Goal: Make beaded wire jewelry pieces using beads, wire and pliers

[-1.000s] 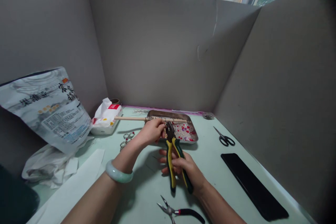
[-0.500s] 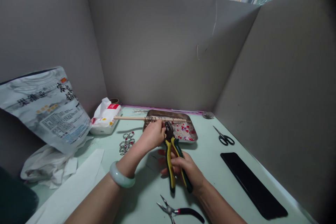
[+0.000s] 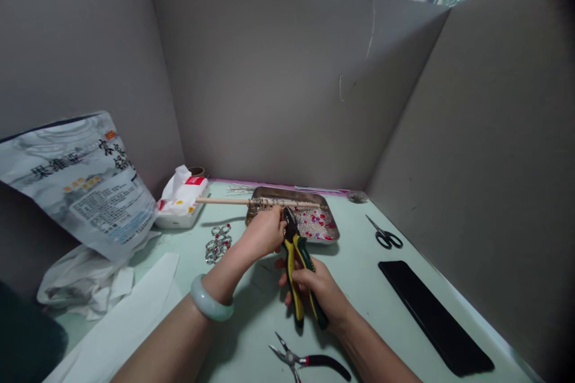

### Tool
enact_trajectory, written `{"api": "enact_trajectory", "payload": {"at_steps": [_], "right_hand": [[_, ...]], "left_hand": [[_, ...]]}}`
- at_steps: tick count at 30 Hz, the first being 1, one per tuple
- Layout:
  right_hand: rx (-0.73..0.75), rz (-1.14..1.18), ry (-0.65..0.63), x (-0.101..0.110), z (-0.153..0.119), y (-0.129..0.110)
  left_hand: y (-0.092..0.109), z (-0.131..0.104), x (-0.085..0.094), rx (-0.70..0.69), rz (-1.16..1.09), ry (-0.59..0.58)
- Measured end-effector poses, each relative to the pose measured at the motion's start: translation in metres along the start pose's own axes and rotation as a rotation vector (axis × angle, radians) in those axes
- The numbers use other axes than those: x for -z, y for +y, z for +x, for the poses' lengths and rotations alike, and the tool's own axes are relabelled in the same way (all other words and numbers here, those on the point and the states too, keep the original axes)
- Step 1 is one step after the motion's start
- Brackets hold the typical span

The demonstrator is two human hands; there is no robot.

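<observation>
My right hand (image 3: 321,290) grips the yellow and dark green handles of a pair of pliers (image 3: 294,275), its thumb over one handle and its fingers around the other. The plier jaws point away from me, next to the pinched fingertips of my left hand (image 3: 265,230). Whatever those fingertips hold is too small and hidden to make out. Just behind them lies a metal tray (image 3: 332,224) of red, pink and clear beads (image 3: 317,221). A wooden stick (image 3: 224,201) strung with wire rings rests across it. Several beaded wire rings (image 3: 218,243) lie left of my left wrist.
Small black-handled pliers (image 3: 309,361) lie close in front of me. Scissors (image 3: 384,233) and a flat black bar (image 3: 433,314) are on the right. At left stand a tissue pack (image 3: 182,200) and a large printed pouch (image 3: 90,182). Grey partitions (image 3: 269,72) enclose the table.
The plier handles are slightly closer together, with my right fingers drawn in toward them. My left hand stays pinched at the jaws. The whole view has shifted a little.
</observation>
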State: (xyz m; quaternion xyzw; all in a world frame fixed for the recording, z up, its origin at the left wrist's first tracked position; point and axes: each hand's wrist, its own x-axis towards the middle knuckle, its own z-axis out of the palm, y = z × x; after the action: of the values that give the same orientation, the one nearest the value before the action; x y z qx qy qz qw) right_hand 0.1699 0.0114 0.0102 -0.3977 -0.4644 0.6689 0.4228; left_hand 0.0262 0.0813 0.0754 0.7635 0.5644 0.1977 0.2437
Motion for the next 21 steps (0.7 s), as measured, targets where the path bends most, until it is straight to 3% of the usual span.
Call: {"api": "enact_trajectory", "payload": {"at_steps": [7, 21], "right_hand": [[0.029, -0.040, 0.016, -0.0025, 0.0002, 0.0013], [0.044, -0.129, 0.089, -0.0063, 0.0006, 0.0050]], "left_hand": [[-0.0024, 0.0001, -0.0003, -0.063, -0.004, 0.007], [-0.0031, 0.0006, -0.0024, -0.052, 0.004, 0.009]]}}
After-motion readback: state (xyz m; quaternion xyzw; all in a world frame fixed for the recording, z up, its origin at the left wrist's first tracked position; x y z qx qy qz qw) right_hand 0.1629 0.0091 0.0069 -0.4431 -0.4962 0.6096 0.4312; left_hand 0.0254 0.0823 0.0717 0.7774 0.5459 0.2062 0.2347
